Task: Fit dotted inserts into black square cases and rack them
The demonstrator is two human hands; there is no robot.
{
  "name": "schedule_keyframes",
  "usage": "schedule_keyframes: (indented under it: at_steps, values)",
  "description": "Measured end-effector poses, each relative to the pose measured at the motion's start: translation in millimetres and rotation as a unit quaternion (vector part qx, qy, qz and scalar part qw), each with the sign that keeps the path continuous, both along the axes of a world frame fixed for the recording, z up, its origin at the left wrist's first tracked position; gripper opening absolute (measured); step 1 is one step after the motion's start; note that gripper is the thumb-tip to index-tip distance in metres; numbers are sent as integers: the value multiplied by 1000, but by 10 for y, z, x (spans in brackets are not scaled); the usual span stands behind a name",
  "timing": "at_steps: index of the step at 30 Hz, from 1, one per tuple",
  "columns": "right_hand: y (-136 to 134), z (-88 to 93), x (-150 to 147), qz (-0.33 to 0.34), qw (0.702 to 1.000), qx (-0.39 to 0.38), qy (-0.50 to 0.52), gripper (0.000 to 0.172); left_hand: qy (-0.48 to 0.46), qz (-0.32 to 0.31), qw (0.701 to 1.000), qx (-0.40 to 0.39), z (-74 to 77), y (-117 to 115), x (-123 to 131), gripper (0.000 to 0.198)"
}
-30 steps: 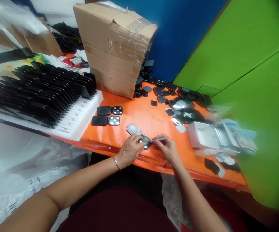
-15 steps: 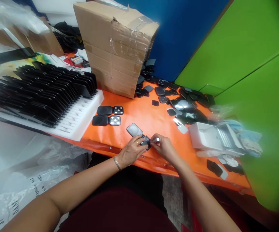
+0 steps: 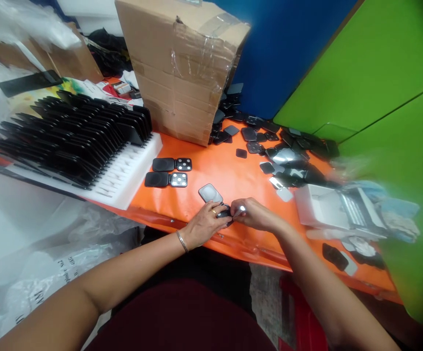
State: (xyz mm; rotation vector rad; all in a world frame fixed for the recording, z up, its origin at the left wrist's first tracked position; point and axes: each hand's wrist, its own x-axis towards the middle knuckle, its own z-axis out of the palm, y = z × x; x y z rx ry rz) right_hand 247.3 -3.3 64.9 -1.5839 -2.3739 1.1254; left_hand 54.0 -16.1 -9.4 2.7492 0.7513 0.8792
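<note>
A black hinged device (image 3: 210, 193) lies unfolded near the front edge of the orange table (image 3: 182, 201). My left hand (image 3: 206, 225) grips its right-hand part, with fingers pressed over it. Closed round a small metallic tool (image 3: 239, 210), my right hand (image 3: 253, 214) holds the tip against that same part. The fingers hide much of the part. Two similar unfolded devices (image 3: 163, 164) (image 3: 157, 179) rest to the left, their smaller halves showing round light dots.
A white foam block (image 3: 123, 192) with rows of upright black plates stands left. Behind is a tall cardboard box (image 3: 182, 73). Loose black pieces (image 3: 248, 134) are heaped at the back right, near an open white box (image 3: 312, 207).
The whole view has shifted slightly, moving the scene rightward. My right hand has turned at the wrist, and the tool in it now shows more. My left hand keeps its hold.
</note>
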Motion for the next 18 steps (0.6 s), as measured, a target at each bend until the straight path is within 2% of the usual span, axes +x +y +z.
schedule_keyframes:
  at_steps: [5, 9, 11, 15, 18]
  values:
    - [-52, 31, 2, -19, 1000, 0, 7, 12, 33, 3, 999, -8, 4, -9, 0, 23]
    - [-235, 28, 168, -61, 993, -89, 42, 7, 50, 14, 999, -12, -18, -17, -5, 25]
    - [-365, 32, 301, -102, 984, -123, 73, 9, 57, 14, 998, -16, -25, -20, -8, 26]
    - [-582, 37, 426, -218, 956, -92, 176, 24, 34, 9, 999, -26, -30, -32, -20, 25]
    - [-621, -22, 300, -289, 925, -46, 243, 30, -13, 13, 998, -55, -38, -50, -38, 21]
